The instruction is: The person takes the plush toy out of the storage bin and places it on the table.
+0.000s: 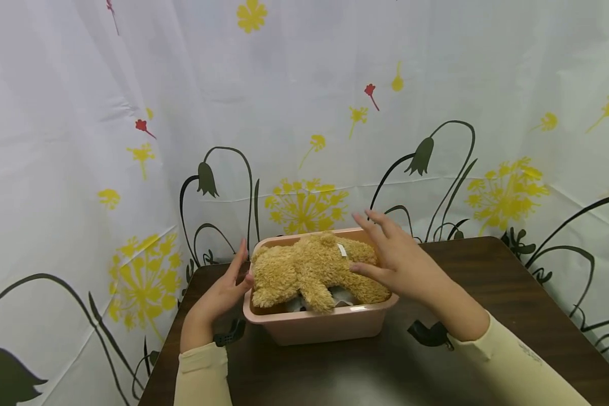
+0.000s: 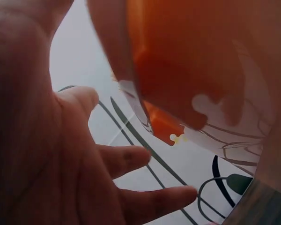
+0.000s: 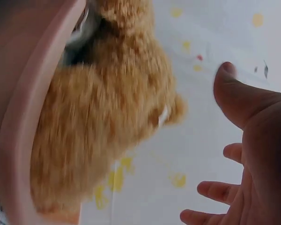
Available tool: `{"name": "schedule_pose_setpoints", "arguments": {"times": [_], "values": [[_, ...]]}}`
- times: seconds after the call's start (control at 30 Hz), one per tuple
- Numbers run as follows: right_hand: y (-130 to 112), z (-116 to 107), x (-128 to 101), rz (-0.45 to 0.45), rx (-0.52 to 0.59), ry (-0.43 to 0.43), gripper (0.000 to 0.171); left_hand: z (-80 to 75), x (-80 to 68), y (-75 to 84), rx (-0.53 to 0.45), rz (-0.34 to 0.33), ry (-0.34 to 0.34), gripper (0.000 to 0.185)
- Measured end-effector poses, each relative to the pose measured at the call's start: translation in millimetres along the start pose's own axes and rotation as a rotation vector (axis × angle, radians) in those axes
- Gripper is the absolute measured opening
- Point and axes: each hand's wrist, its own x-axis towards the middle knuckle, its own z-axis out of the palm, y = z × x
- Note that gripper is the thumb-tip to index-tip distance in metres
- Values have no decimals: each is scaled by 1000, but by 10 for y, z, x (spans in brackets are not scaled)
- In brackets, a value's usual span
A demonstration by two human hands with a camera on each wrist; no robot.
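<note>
Plush bear (image 1: 317,268) lying in the pink tub (image 1: 330,328), tub on the dark wood desk (image 1: 474,262). Left hand (image 1: 223,296) at the tub's left end, grip wide, fingers spread; can't tell from where I stand if the thumb touches it. Right hand (image 1: 405,262) near the bear's right end, grip wide too, apart from it. Flowered cloth (image 1: 294,101) hangs behind.

The head view is evenly bright, soft glare on the table (image 1: 335,369). The left wrist view is dim, the left hand (image 2: 70,145) shadowed; in the right wrist view, the plush toy (image 3: 96,122) blurs.
</note>
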Motion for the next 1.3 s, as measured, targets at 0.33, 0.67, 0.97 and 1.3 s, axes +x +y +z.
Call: {"name": "schedule_pose_setpoints", "arguments": {"times": [0.33, 0.67, 0.97, 1.3], "values": [[-333, 399, 307, -111, 36, -133, 103, -12, -94, -166, -134, 11, -109, 95], [-317, 607, 334, 3, 71, -222, 105, 45, -44, -216, -281, -35, -233, 89], [-281, 678, 447, 22, -10, -196, 111, 72, 20, -195, -368, -200, -226, 87], [-304, 700, 512, 63, -77, -74, 98, 66, 19, -236, -461, -231, -222, 90]]}}
